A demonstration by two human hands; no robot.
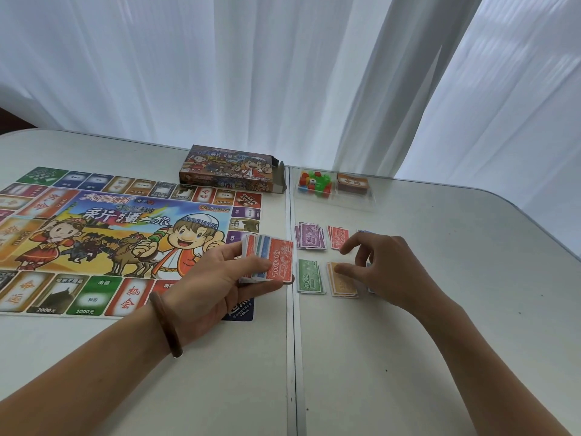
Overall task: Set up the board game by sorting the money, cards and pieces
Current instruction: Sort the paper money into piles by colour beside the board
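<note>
Quick count off my feed: one game board [110,234] at left, one box [229,168] upper middle, and one clear tray [364,204] holding one card deck [352,183] plus a heap of pieces [314,183] too small to count. Four clear money piles sit on the bench [440,325]: purple pile [309,236], red pile [339,236], green pile [309,276], orange pile [342,281]. At least one more, a blue-edged pile [364,231], peeks out behind the right hand [386,265]. One mixed stack [270,259] is in the left hand [217,278].

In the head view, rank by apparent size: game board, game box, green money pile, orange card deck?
1. game board
2. game box
3. green money pile and orange card deck look alike; deck sits farther, so unranked.
</note>
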